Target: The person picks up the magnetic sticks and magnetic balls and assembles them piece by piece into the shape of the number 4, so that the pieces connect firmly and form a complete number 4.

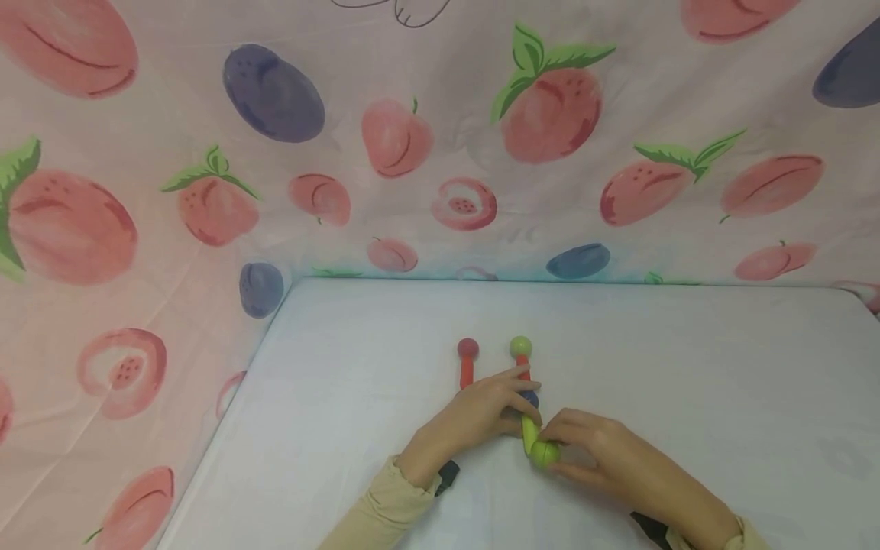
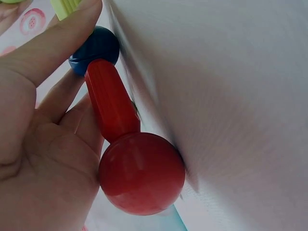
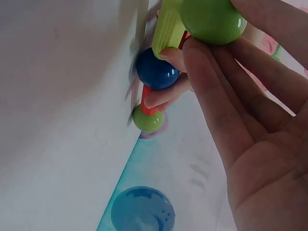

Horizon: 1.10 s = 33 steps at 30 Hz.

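My left hand [image 1: 484,409] pinches a yellow-green rod [image 1: 528,435] close to a blue ball [image 1: 529,399], its other fingers spread over a red rod [image 3: 147,96]. At that red rod's far end sits a green ball [image 1: 521,347]. My right hand [image 1: 605,451] grips another green ball [image 1: 545,455] at the yellow-green rod's near end. Beyond the left hand, a red ball [image 1: 468,348] is joined to a second red rod [image 1: 467,372]. The left wrist view shows this red ball [image 2: 142,174] and rod [image 2: 113,101] leading to a blue ball [image 2: 96,50]; in the head view that end is hidden.
A white-covered table [image 1: 687,367] lies under the pieces. Fruit-printed cloth [image 1: 440,137] hangs along its back and left side. Dark bands [image 1: 447,477] show at both wrists, by the beige sleeves [image 1: 385,504].
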Each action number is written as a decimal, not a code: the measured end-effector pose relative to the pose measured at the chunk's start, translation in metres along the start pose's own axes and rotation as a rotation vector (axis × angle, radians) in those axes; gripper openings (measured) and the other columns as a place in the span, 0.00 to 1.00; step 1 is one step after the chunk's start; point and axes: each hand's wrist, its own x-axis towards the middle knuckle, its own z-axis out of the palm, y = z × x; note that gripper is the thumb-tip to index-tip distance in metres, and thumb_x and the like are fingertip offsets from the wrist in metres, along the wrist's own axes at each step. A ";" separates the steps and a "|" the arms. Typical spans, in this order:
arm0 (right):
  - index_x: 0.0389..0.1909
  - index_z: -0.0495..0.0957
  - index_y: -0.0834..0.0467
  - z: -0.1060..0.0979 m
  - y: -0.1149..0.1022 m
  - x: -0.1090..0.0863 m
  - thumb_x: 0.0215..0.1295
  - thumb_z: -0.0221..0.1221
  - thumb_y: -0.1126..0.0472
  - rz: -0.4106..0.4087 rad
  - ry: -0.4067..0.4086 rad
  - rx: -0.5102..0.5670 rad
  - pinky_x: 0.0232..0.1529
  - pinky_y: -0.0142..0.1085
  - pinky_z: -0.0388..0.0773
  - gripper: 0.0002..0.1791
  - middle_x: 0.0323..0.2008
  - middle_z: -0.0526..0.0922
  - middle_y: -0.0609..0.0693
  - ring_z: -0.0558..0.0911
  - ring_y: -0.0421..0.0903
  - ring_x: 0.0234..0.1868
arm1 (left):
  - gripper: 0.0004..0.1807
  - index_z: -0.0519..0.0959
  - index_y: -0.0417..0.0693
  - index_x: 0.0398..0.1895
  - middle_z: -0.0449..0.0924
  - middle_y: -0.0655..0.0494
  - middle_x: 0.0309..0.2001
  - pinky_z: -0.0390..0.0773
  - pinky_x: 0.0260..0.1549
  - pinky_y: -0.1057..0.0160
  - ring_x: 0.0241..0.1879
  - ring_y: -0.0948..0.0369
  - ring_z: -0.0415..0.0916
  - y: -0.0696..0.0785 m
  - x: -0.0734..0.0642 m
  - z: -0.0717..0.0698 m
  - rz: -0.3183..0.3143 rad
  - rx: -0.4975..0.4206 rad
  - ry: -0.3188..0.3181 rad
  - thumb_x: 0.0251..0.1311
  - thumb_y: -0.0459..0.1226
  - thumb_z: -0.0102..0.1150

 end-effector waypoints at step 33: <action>0.45 0.85 0.50 0.010 -0.005 0.000 0.58 0.70 0.57 0.029 -0.094 0.000 0.44 0.30 0.82 0.13 0.42 0.81 0.35 0.80 0.32 0.43 | 0.13 0.88 0.58 0.46 0.75 0.58 0.65 0.66 0.66 0.67 0.76 0.61 0.53 0.001 0.000 -0.003 0.010 -0.010 -0.015 0.56 0.38 0.71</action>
